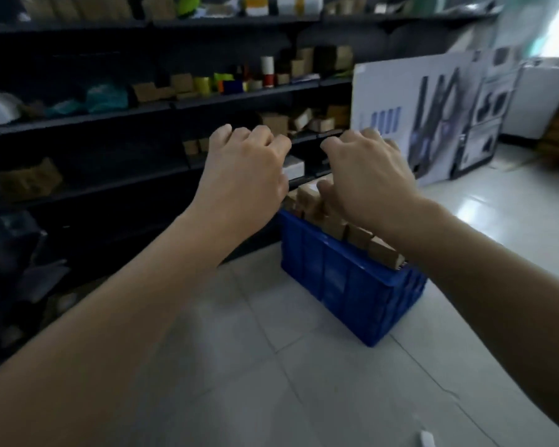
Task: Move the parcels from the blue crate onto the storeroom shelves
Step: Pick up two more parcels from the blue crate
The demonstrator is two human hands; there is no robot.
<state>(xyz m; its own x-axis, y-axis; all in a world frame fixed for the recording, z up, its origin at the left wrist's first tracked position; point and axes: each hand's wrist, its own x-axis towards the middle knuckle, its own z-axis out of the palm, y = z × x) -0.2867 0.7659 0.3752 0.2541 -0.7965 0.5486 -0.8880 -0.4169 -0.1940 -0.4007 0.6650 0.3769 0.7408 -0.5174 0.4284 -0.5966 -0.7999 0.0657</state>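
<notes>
Item: blue crate (336,282), on the pale tiled floor (271,366) just beside the dark storeroom shelves (142,114). Contents: brown cardboard parcels (334,222), packed upright in a row, tops above the rim. Left hand (246,169): raised over the crate's far end, back up, fingers curled under; palm side hidden, cannot tell whether it holds anything. Right hand (368,175): over the parcels, fingers bent, thumb down beside the top of one parcel; grip cannot be told. Shelves: small cartons, tape rolls, bagged goods. White printed board (400,101): leaning at the shelves' end.
</notes>
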